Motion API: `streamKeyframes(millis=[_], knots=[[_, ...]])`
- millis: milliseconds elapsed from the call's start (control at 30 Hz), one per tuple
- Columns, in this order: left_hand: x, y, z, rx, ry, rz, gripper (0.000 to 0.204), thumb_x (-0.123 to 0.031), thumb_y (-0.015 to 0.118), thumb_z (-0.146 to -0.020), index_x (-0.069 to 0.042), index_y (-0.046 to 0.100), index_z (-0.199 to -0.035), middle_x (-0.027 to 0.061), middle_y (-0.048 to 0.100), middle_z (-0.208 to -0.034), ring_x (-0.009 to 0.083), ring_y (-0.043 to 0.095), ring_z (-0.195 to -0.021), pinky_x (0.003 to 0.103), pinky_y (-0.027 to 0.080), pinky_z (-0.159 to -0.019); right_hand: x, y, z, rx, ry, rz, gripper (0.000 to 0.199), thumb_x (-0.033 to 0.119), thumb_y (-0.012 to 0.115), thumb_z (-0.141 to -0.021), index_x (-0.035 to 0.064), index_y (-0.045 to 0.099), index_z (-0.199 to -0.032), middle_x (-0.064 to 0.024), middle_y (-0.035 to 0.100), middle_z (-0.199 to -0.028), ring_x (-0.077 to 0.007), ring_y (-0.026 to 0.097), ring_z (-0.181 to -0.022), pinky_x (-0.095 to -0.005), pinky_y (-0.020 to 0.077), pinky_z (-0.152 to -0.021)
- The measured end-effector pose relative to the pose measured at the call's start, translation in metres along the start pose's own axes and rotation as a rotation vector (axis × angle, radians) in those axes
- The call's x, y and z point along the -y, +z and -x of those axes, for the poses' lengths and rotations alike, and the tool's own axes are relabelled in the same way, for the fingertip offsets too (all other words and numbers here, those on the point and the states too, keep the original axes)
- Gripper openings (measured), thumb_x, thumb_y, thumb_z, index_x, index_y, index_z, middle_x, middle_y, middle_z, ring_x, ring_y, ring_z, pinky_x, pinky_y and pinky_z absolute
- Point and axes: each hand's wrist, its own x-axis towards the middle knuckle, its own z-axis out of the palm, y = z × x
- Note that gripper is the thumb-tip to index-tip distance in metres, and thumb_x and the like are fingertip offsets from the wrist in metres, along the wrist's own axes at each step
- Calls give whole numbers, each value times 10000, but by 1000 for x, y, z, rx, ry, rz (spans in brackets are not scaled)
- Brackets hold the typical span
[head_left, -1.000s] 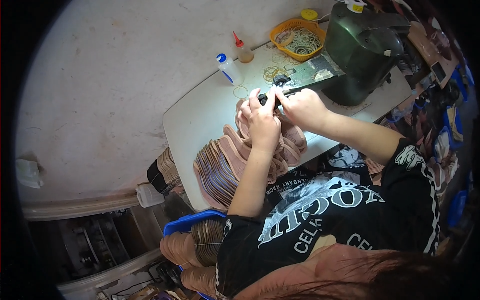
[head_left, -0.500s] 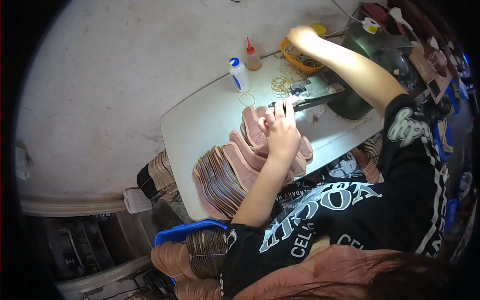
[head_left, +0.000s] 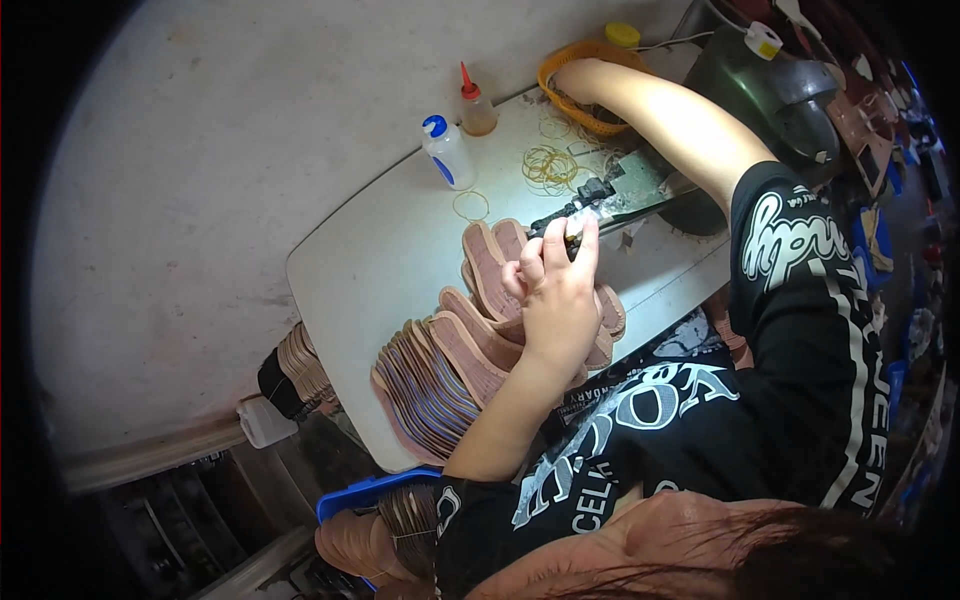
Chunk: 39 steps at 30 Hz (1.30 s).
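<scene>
- Insoles, pink-brown and shoe-shaped, lie fanned in a thick overlapping stack at the near left corner of your white table, with their edges showing dark stripes.
- Further left and lower, off the table edge, more bundled stacks of the same pieces stand beside a small white container, and another pile sits in a blue bin by your lap.
- Up on the table, a white squeeze bottle with a blue cap stands next to a smaller amber bottle with a red nozzle; the two are just beside each other, upright.
- A single rubber band lies flat between the bottles and the loose insoles.
- Your left hand rests over a few loose insoles in the middle of the table, its fingers curled tight around a small dark tool whose tip points toward the machine.
- A loose heap of yellow rubber bands lies just beyond that hand.
- Your right arm stretches across to the far side, and your right hand is down inside the orange basket; its fingers are hidden by the rim, so you cannot tell whether it is gripping anything.
- At the far right, a dark green machine stands on the table edge, close to your right elbow.
</scene>
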Motion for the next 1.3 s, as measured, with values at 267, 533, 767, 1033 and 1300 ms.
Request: streamKeyframes(millis=[267, 533, 767, 1033, 1300], knots=[[-12, 1, -6, 82, -14, -31, 575, -98, 626, -750, -195, 568, -1314, 68, 424, -1317, 247, 342, -1164, 453, 252, -959, -27, 46, -24, -231, -19, -24, 302, 44, 595, -831, 21, 669, -1123, -149, 636, -1210, -314, 643, -1046, -407, 534, -845], [-14, -13, -3, 101, -96, -58, 595, -138, 638, -742, -170, 548, -1329, 74, 428, -1302, 252, 352, -1166, 482, 242, -931, 0, 4, -19, -73, -48, 57, 225, 46, 605, -822, 2, 702, -1020, -160, 677, -1096, -317, 669, -967, -429, 543, -773], [-28, 1, -12, 59, -128, 77, 561, -97, 624, -716, -66, 579, -1274, 148, 457, -1256, 322, 379, -1176, 491, 256, -948, 19, -68, 45, -240, 19, -95, 162, 32, 622, -794, -32, 704, -918, -192, 690, -960, -353, 688, -854, -445, 554, -641], [-35, 13, -11, -36, -137, 51, 588, -92, 610, -714, -22, 537, -1293, 148, 446, -1267, 323, 387, -1156, 476, 277, -935, 23, -53, 187, -905, -311, -533, 143, 165, 559, -881, 22, 568, -887, -178, 607, -774, -365, 611, -750, -434, 475, -680], [-52, 43, -10, -162, -169, -295, 489, -157, 570, -786, 20, 527, -1240, 117, 481, -1268, 255, 400, -1162, 449, 307, -897, 40, 1, 314, -724, -403, -1606, 124, 146, 496, -980, 27, 532, -973, -25, 568, -818, -53, 530, -699, -211, 429, -632]])
